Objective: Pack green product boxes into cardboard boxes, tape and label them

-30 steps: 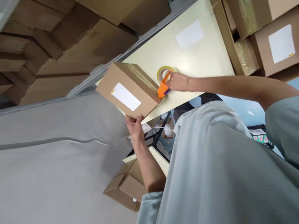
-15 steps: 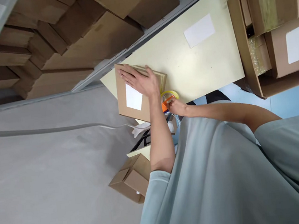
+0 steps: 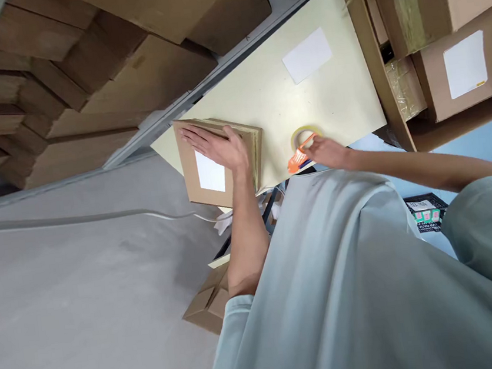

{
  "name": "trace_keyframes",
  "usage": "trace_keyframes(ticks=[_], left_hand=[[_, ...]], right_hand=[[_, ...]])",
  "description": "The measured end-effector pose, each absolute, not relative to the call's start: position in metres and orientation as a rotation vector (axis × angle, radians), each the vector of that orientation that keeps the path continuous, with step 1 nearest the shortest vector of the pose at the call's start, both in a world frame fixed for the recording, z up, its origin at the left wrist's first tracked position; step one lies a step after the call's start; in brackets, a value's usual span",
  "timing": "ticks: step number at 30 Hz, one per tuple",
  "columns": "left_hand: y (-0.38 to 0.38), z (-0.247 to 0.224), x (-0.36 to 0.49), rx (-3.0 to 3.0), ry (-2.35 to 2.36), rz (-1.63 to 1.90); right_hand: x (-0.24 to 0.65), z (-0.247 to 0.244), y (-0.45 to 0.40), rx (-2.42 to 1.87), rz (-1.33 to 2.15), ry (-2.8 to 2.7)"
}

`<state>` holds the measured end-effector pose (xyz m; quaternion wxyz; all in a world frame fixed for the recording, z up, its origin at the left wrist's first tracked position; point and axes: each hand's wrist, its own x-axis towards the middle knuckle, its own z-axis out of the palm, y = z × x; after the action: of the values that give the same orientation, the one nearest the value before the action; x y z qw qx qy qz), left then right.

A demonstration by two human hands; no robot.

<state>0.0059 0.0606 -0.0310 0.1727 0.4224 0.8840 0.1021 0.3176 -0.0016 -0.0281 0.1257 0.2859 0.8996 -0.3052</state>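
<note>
My left hand (image 3: 223, 148) lies flat, fingers stretched out, on top of a brown cardboard box (image 3: 191, 182) at the near left end of the pale table (image 3: 273, 107). The box bears a white label (image 3: 211, 171), partly under my wrist, and yellowish tape shows along its right side. To the right, my right hand (image 3: 327, 152) is closed around an orange tape dispenser (image 3: 299, 159) with a roll of yellow tape (image 3: 296, 137) in it. The dispenser is above the table's near edge, apart from the box.
A white paper (image 3: 307, 55) lies farther back on the table. Shelves of cardboard boxes (image 3: 162, 69) line the far left, and a large open carton (image 3: 377, 63) holding boxes stands at the right. A grey cable (image 3: 98, 215) runs along the wall. Below are another carton (image 3: 208, 301) and a black crate (image 3: 427, 212).
My right hand has moved right with the tape dispenser, away from the box. My left hand stays flat on the box. The view has shifted, and the black crate now shows.
</note>
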Motion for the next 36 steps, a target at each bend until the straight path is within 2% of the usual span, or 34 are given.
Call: trace_keyframes(ticks=[4, 6, 9, 14, 21, 25, 31, 36], left_hand=[[0.065, -0.022, 0.010, 1.157, 2.503, 0.281], [0.064, -0.019, 0.010, 1.167, 2.466, 0.321], [0.059, -0.020, 0.010, 1.242, 2.394, 0.349], [0.043, -0.028, 0.006, 1.539, 2.302, 0.292], [-0.010, 0.003, -0.015, 1.878, 1.821, 0.211], [-0.028, 0.023, -0.015, 1.843, 1.794, 0.189], [-0.019, -0.009, 0.009, 1.707, 2.109, 0.418], [-0.036, -0.026, 0.020, 1.601, 2.054, 0.466]], right_hand=[[0.389, -0.030, 0.069, 0.965, -0.555, 2.583], [0.391, -0.038, 0.106, 1.088, -0.606, 2.586], [0.352, -0.054, 0.152, 1.247, -0.814, 2.631], [0.265, -0.062, 0.184, 1.128, -0.849, 2.703], [0.215, -0.044, 0.124, 0.696, -0.700, 2.733], [0.203, -0.039, 0.071, 0.552, -0.704, 2.721], [0.197, -0.040, 0.027, 0.578, -0.600, 2.709], [0.214, -0.047, 0.010, 0.561, -0.525, 2.793]])
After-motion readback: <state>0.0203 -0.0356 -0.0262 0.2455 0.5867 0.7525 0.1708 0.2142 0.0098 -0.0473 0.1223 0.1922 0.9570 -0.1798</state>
